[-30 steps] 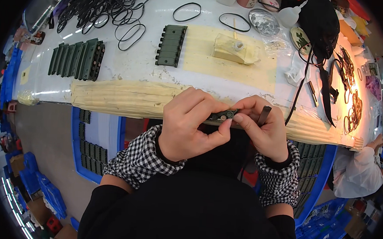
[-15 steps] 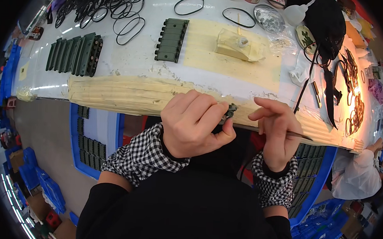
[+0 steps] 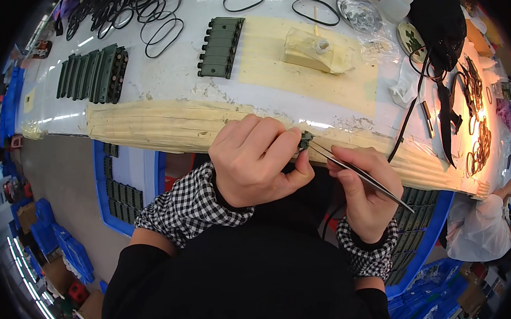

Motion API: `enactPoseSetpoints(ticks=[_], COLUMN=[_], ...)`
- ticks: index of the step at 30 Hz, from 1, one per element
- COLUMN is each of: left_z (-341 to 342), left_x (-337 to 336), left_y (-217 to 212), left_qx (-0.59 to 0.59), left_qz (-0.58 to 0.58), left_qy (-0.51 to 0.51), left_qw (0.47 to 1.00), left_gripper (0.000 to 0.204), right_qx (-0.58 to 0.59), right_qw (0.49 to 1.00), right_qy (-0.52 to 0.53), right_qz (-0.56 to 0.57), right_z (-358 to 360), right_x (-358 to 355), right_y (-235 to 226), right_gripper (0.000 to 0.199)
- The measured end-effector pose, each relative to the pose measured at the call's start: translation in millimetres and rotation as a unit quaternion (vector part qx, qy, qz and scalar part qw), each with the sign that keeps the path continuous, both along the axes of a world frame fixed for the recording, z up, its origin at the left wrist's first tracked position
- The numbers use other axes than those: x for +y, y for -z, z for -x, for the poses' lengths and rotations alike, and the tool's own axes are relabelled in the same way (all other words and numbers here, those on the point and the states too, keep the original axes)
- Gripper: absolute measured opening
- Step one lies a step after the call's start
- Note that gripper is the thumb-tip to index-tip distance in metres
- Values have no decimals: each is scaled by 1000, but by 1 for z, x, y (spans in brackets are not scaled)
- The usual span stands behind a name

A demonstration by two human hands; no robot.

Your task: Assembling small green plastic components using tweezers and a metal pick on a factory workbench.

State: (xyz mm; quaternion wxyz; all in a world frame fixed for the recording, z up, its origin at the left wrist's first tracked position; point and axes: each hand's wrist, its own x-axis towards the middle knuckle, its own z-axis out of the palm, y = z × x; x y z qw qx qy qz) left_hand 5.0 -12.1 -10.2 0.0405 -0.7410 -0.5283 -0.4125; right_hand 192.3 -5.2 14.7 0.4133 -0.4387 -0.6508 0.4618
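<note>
My left hand (image 3: 254, 159) is closed around a small dark green part (image 3: 305, 140), whose end sticks out between thumb and forefinger; the rest of it is hidden by my fingers. My right hand (image 3: 371, 193) pinches a pair of metal tweezers (image 3: 354, 167). Their thin tips reach left to the end of the green part; whether they touch it I cannot tell. Both hands are at the table's front edge, by the padding of cream tape (image 3: 164, 126).
Green ribbed pieces stand in a left group (image 3: 94, 73) and a middle group (image 3: 221, 47). Beyond lie black rubber bands (image 3: 130, 5), a taped block (image 3: 317, 52) and a black strap (image 3: 443, 124). Blue trays (image 3: 97, 179) flank me below. Another person's white sleeve (image 3: 479, 229) is at right.
My right hand has turned and closed on the tweezers, bringing their tips left to the green part. My left hand keeps its hold, almost in place. The view has shifted slightly.
</note>
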Motion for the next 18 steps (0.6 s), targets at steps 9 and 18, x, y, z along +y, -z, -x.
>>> enactPoseSetpoints(ticks=[9, 18], left_z=[0, 2], left_x=[1, 3], left_y=[1, 5], left_qx=[-5, -13], left_qz=[-5, -23], left_qy=[2, 11], left_qw=[1000, 1000], left_gripper=[22, 25], right_qx=[-16, -109], right_qw=[999, 943], right_qy=[-31, -260], right_qz=[-25, -179], right_z=[1, -3], right_x=[9, 56], right_y=[2, -24], right_gripper=[19, 16])
